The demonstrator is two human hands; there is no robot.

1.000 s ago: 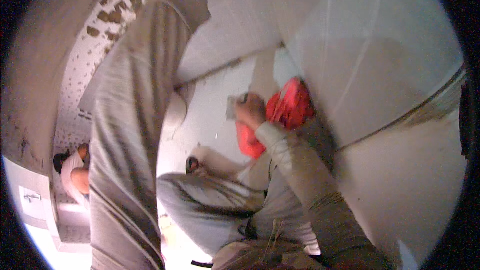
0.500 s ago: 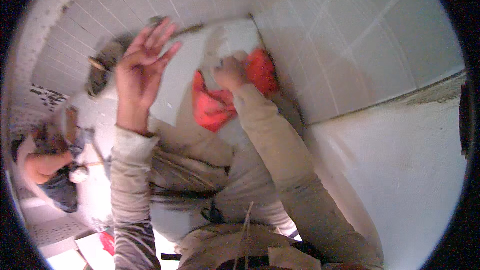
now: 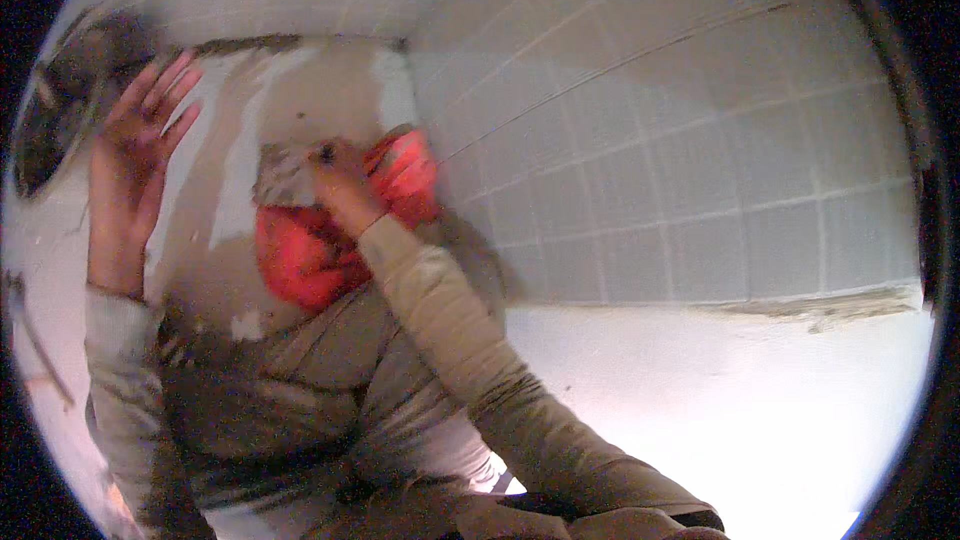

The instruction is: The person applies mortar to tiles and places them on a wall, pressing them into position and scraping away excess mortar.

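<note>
My left hand (image 3: 140,155) is raised at the left, palm showing and fingers spread, with nothing in it. Lower and nearer the middle, my right hand (image 3: 345,185) is closed round a flat scraper (image 3: 285,177), whose grey blade is smeared with paste. The blade is just over or on the pale floor (image 3: 225,100), which carries brownish wet smears; blur hides whether they touch. Two red shoes (image 3: 305,255) are on my feet, one on either side of my right wrist.
A dark, dirty bucket (image 3: 85,90) with a thin loop handle stands at the far left. Grey tiled walls (image 3: 640,170) rise behind and to the right, meeting in a corner (image 3: 402,45). A pale ledge (image 3: 640,370) runs along the lower right.
The view has swung to the right, so the other person at the left is out of sight. More brown smearing shows on the floor, and the scraper's blade is plainer. My left hand stays spread.
</note>
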